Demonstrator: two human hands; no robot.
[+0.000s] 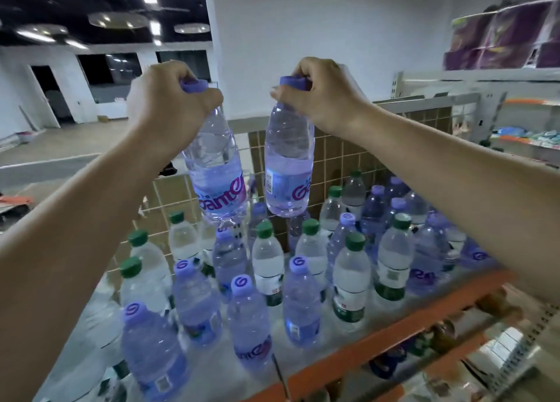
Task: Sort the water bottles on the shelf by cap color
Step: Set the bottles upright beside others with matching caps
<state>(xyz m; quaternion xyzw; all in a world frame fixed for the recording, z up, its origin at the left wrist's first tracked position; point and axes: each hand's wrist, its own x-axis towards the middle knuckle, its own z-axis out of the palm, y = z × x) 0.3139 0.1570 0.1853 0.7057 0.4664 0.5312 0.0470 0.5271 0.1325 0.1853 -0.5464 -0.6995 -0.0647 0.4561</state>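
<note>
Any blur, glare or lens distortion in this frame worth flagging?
Head view: wide-angle bending bows the orange shelf edge and forearms; ceiling lights flare white; the two raised purple-capped clear bottles, left and right, read sharp; the lower right corner smears.

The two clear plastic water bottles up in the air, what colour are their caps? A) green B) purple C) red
B: the left hand and right hand each grip a clear plastic water bottle, one and the other, by a purple cap.
</note>
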